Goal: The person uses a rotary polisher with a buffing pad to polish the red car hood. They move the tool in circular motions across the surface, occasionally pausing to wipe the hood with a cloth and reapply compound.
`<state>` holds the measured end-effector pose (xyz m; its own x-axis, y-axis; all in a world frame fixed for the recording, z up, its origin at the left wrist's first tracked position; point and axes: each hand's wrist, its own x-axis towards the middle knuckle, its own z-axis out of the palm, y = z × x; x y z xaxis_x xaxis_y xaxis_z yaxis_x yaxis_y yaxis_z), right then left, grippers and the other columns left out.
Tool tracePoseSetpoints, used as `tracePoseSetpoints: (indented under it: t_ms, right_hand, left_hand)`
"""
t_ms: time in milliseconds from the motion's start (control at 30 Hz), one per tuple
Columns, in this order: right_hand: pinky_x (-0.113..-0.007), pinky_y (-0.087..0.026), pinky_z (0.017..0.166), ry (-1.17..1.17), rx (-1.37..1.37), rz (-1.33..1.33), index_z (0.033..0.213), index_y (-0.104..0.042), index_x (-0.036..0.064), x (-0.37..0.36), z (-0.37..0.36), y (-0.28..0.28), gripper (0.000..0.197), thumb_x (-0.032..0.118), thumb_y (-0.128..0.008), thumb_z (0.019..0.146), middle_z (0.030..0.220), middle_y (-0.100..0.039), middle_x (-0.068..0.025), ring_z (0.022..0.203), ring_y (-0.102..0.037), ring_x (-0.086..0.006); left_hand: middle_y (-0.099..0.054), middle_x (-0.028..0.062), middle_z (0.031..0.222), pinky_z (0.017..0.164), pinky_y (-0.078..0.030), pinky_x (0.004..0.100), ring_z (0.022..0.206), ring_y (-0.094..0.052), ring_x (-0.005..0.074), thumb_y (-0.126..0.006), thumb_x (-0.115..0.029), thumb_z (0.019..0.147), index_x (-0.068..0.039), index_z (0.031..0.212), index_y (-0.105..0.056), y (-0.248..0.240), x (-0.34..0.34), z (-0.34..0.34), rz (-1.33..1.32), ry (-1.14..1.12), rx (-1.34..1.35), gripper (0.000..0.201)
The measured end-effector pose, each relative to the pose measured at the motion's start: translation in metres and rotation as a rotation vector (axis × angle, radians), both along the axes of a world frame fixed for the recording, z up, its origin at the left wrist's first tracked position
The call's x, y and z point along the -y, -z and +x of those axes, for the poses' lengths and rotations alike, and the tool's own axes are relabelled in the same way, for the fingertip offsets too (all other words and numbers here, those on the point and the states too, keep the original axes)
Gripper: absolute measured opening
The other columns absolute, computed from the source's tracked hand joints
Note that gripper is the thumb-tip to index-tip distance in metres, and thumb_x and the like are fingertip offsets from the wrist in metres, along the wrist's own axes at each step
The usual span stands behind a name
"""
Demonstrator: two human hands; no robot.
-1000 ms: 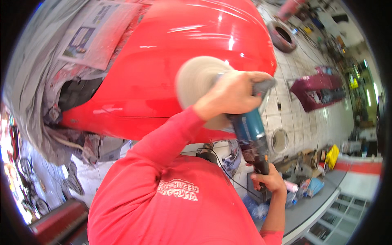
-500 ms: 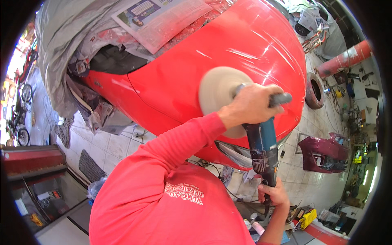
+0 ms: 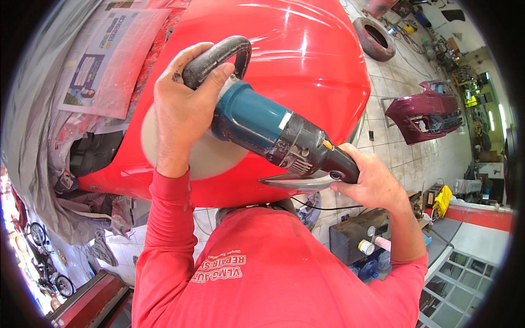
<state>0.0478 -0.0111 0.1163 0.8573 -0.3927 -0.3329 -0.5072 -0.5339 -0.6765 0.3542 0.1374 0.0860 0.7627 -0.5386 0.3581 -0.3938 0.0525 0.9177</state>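
Note:
A teal and black power polisher (image 3: 254, 120) lies slantwise over the glossy red car body panel (image 3: 306, 109). Its round cream pad (image 3: 216, 158) is pressed flat to the paint, partly hidden under the tool and my left forearm. Up at the tool's head, my left hand (image 3: 180, 106) is wrapped round the black loop handle (image 3: 242, 54). My right hand (image 3: 374, 180) grips the black rear handle (image 3: 342, 164), above the car's headlight (image 3: 298, 181). A black cord (image 3: 322, 208) shows below that end.
Newspaper (image 3: 112, 60) and grey sheeting (image 3: 33, 109) cover the car at left. On the tiled floor to the right are a tyre (image 3: 374, 39) and a maroon bumper (image 3: 424, 112). A bench with tubs (image 3: 365, 247) stands near my right arm; motorcycles (image 3: 49, 262) are at far left.
The polisher has swung from nearly upright in the picture to a slant, and its pad has moved left, farther from the headlight. Both hands keep their grip; the view has shifted.

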Motion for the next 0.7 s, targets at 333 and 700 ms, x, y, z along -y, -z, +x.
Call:
tracePoseSetpoints:
  t_ms: [333,700]
  right_hand:
    - [-0.042,-0.057,0.076,0.245,-0.106,-0.007,0.125,-0.065,0.003,0.11,-0.144,0.01,0.048,0.005,-0.081,0.079,0.096,-0.074,-0.0173,0.079,-0.074,-0.0301]
    - [-0.032,-0.049,0.05,0.678,-0.178,0.075,0.117,-0.065,0.0048,0.192,-0.296,0.042,0.044,-0.006,-0.074,0.076,0.083,-0.062,-0.0016,0.054,-0.06,-0.0129]
  left_hand:
    - [-0.08,0.0153,0.11,0.09,-0.059,0.0339,0.098,-0.077,0.0191,-0.077,-0.01,0.094,-0.001,0.135,-0.072,0.033,0.16,-0.129,0.121,0.182,-0.015,0.042]
    - [-0.077,0.0271,0.095,0.085,-0.062,0.0501,0.092,-0.077,0.0441,-0.073,-0.012,0.08,-0.007,0.122,-0.076,0.083,0.367,-0.27,0.016,0.438,0.057,0.043]
